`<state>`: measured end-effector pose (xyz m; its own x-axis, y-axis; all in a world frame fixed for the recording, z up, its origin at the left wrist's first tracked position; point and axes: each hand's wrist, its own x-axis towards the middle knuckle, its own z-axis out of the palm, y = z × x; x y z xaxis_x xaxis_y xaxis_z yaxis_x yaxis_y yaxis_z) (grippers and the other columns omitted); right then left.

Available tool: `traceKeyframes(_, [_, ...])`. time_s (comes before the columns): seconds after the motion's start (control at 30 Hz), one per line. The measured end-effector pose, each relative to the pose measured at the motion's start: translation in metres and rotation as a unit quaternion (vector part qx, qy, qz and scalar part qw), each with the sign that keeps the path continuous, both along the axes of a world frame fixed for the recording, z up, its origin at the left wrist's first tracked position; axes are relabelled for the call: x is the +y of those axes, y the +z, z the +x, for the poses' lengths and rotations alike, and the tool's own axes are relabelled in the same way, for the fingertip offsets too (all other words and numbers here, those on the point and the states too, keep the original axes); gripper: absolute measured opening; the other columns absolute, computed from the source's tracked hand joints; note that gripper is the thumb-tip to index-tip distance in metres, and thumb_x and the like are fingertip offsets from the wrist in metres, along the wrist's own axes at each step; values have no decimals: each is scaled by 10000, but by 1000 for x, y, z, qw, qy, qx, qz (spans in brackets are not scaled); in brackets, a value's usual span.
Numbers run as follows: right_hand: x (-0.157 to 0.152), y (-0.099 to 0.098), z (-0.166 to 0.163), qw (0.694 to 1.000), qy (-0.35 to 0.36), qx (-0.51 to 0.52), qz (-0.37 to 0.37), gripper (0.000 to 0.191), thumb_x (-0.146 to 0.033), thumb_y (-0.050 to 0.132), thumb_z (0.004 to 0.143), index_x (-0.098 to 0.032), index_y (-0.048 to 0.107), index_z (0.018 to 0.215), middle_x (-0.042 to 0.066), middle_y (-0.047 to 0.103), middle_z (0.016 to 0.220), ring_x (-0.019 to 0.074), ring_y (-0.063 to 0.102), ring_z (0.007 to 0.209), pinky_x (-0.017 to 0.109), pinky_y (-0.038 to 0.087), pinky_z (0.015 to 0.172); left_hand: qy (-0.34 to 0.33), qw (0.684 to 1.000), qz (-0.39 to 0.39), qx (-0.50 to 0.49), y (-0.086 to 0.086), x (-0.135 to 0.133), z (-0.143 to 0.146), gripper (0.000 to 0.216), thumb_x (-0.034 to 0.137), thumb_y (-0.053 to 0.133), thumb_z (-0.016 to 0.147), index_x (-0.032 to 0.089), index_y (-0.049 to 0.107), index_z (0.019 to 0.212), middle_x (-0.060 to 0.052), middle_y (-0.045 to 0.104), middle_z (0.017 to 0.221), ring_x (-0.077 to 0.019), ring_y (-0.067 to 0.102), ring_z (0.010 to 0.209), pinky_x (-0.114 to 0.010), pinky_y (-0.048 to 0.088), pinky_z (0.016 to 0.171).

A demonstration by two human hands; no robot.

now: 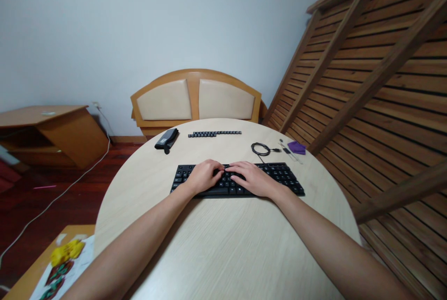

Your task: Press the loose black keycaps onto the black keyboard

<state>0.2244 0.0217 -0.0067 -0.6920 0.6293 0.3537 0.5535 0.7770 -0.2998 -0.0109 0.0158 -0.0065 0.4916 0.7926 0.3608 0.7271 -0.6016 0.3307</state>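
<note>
A black keyboard [216, 191] lies flat on the round table, with both my hands over its middle. My left hand [205, 175] is closed, its fingers bent together and their tips low at the keys; whatever is between them, if anything, is hidden. From the other side, my right hand [254, 178] rests across the keys with fingers stretched out and the thumb apart, its tips close to the left fingertips. Loose black keycaps [202, 135] stand in rows behind the keyboard. The keyboard's coiled cable [261, 149] lies behind its right part.
On the pale table [223, 244] are a dark pouch-like case [166, 139] at back left, a purple cloth [296, 147] and small thin tools [287, 150] at right. A slatted wooden frame [377, 81] leans close by the right edge. A low stand with yellow cloth [67, 252] is lower left.
</note>
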Motion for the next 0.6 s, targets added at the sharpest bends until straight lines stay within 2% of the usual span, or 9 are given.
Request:
traceKeyframes(0.17, [0,0,0,1000,7,10,2,332,-340,518,988,-276,644,1288,86,648,1293,246,585,1201,457,457,1052,-29,999,18,3,1,-1,-1,186,223,534,937,199,702,1013,-47,727,1088,-206,665,1017,-311,519,922])
traceKeyframes(0.6, [-2,1,-1,1000,-1,4,12,341,-339,511,990,-270,653,1292,98,652,1300,254,591,1204,461,463,1048,-58,997,43,40,5,-1,-5,237,231,523,947,184,719,1071,-76,736,1055,-219,645,1030,-336,520,942])
